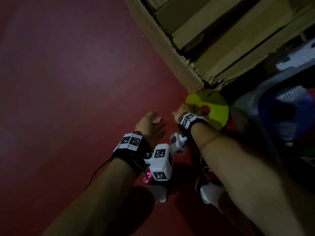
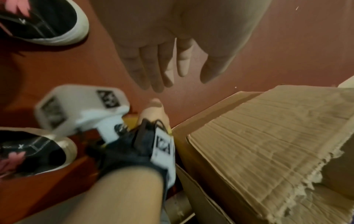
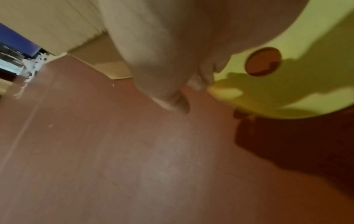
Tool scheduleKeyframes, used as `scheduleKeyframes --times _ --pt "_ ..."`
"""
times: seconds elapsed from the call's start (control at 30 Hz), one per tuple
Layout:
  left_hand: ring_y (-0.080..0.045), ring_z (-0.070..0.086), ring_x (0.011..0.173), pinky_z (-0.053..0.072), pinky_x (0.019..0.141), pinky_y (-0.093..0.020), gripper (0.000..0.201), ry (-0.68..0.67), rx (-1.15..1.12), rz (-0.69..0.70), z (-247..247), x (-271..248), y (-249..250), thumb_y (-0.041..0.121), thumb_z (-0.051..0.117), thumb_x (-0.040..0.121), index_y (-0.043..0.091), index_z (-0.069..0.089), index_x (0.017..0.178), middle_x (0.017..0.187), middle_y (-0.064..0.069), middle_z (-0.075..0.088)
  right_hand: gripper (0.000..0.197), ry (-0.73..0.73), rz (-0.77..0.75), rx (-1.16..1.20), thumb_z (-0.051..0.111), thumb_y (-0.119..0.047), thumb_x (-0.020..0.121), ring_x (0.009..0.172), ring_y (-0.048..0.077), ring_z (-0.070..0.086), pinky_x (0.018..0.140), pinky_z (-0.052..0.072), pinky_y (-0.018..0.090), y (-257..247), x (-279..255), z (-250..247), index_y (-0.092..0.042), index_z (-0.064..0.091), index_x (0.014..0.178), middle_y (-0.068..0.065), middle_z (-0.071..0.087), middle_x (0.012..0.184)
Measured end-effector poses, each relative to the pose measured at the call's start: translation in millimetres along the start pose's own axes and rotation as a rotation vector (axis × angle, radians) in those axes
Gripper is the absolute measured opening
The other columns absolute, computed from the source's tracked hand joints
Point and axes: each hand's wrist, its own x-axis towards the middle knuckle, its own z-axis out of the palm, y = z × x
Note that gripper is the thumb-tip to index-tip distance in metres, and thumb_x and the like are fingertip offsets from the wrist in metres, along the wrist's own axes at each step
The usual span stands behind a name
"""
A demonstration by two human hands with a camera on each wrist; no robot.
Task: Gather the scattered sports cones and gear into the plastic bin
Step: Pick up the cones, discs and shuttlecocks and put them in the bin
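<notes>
A flat yellow disc cone (image 1: 216, 103) with a round centre hole hangs just above the red floor, beside a cardboard box corner. My right hand (image 1: 185, 108) grips its near rim; in the right wrist view the fingers (image 3: 205, 75) curl onto the cone's (image 3: 306, 83) edge, and its shadow falls on the floor below. To its left, my left hand (image 1: 153, 120) hovers over bare floor with straight fingers (image 2: 153, 68), holding nothing. The grey plastic bin (image 1: 247, 106) stands at the right, with blue and white gear inside.
A large torn cardboard box (image 1: 170, 45) (image 2: 268, 136) fills the space ahead and to the right. My two black shoes with white toes (image 1: 208, 181) stand below the hands. Something red (image 1: 230, 123) lies under the cone's far side. Red floor (image 1: 68, 82) stretches to the left.
</notes>
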Motion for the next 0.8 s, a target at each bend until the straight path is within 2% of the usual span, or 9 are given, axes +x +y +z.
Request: scheduleKeyframes --times 0.07,0.17,0.27,0.43,0.5,0.6,0.67,0.77,0.8 --pt "-0.019 0.063 0.085 0.047 0.068 -0.035 0.013 0.009 0.014 -0.004 1.5 -27.9 2.3 0.026 0.053 0.095 0.014 0.056 0.091 0.091 -0.003 0.062 0.023 0.091 -0.025 0.001 0.056 -0.024 0.095 0.090 0.035 0.056 0.070 0.047 0.037 6.3 -40.0 -19.3 -0.003 0.059 0.084 0.018 0.057 0.085" --pt "-0.020 0.063 0.083 0.046 0.067 -0.034 0.013 0.009 0.037 0.019 9.5 -94.8 2.2 0.025 0.052 0.096 0.014 0.056 0.089 0.094 -0.004 0.062 0.024 0.265 -0.059 0.047 0.059 -0.018 0.091 0.104 0.041 0.057 0.079 0.049 0.039 19.5 -122.2 -59.1 -0.008 0.063 0.112 0.020 0.060 0.112" --pt "-0.020 0.064 0.083 0.049 0.070 -0.033 0.013 -0.032 0.138 0.065 22.4 -202.4 2.5 0.022 0.055 0.095 0.010 0.059 0.098 0.095 -0.006 0.065 0.011 0.452 -0.014 0.199 0.058 -0.010 0.085 0.079 0.034 0.058 0.059 0.037 0.031 27.9 -233.3 -118.9 -0.019 0.056 0.079 0.010 0.059 0.084" --pt "-0.024 0.066 0.088 0.051 0.081 -0.037 0.015 -0.076 0.217 0.225 21.3 -355.9 14.9 0.020 0.058 0.093 0.012 0.062 0.105 0.099 -0.009 0.066 0.011 0.635 0.061 0.339 0.055 -0.007 0.080 0.079 0.033 0.055 0.066 0.037 0.032 50.9 -388.8 -214.5 -0.016 0.051 0.080 0.015 0.062 0.087" --pt "-0.025 0.065 0.087 0.049 0.079 -0.037 0.012 -0.081 0.193 0.259 13.2 -407.9 20.3 0.020 0.058 0.093 0.013 0.062 0.102 0.095 -0.009 0.065 0.006 0.587 0.092 0.281 0.054 -0.011 0.088 0.095 0.037 0.059 0.077 0.043 0.034 59.0 -431.7 -249.4 -0.012 0.060 0.088 0.019 0.065 0.101" --pt "-0.025 0.064 0.081 0.048 0.081 -0.037 0.012 -0.102 0.121 0.288 -8.8 -472.9 31.7 0.020 0.056 0.095 0.013 0.062 0.102 0.085 -0.006 0.064 0.025 0.299 0.114 0.077 0.052 -0.013 0.094 0.113 0.034 0.056 0.090 0.044 0.030 57.1 -463.9 -282.4 -0.004 0.064 0.115 0.021 0.061 0.122" --pt "-0.024 0.063 0.078 0.046 0.082 -0.037 0.010 -0.131 0.092 0.331 -30.6 -509.0 43.4 0.020 0.055 0.096 0.012 0.062 0.098 0.078 -0.005 0.062 0.032 0.241 0.139 0.017 0.058 -0.019 0.091 0.117 0.032 0.057 0.095 0.046 0.032 41.2 -475.4 -291.8 -0.004 0.063 0.120 0.018 0.061 0.126" --pt "-0.022 0.061 0.073 0.045 0.080 -0.035 0.010 -0.134 0.031 0.448 -80.8 -554.2 64.3 0.020 0.053 0.097 0.014 0.060 0.097 0.076 -0.003 0.060 0.009 0.199 0.051 -0.021 0.061 -0.024 0.090 0.104 0.029 0.058 0.087 0.046 0.031 -24.7 -510.9 -286.3 -0.015 0.061 0.087 0.013 0.061 0.124" --pt "-0.021 0.061 0.073 0.046 0.080 -0.035 0.011 -0.114 0.006 0.477 -100.0 -562.5 70.0 0.021 0.052 0.097 0.014 0.060 0.099 0.079 -0.003 0.061 0.020 0.194 -0.007 -0.010 0.060 -0.023 0.092 0.096 0.025 0.053 0.079 0.043 0.028 -54.4 -526.4 -277.7 -0.019 0.052 0.074 0.012 0.059 0.117"
